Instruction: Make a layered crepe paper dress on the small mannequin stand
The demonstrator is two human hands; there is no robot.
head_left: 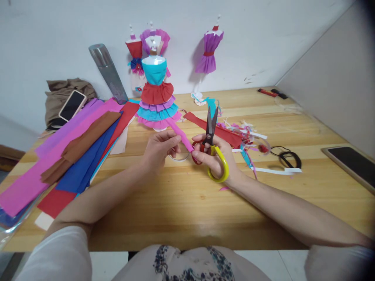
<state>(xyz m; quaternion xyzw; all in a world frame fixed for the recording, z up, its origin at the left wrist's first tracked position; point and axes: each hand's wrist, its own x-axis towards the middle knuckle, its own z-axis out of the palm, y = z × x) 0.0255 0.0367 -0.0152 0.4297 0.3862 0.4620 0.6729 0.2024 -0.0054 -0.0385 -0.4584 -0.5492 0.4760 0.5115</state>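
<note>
A narrow pink paper strip [182, 134] stretches between my two hands. My left hand [164, 150] pinches it with thumb and fingers. My right hand [215, 154] holds the scissors [210, 130], with one yellow and one red handle and the blades pointing up and slightly apart, while its thumb and fingertips pinch the strip's right end. Just behind my hands stands a small dress form [156, 91] in a turquoise top and red, purple, turquoise and pink ruffles. The strip's far end meets its lowest pink ruffle. A thin ring [179, 159] shows beneath my left hand.
Coloured paper sheets [88, 152] lie at left, by a phone [72, 105], brown cloth [63, 91] and grey bottle [108, 74]. Other dressed forms stand behind, one purple [209, 52]. Paper scraps [249, 134], a black cord [290, 159] and another phone [351, 166] lie at right.
</note>
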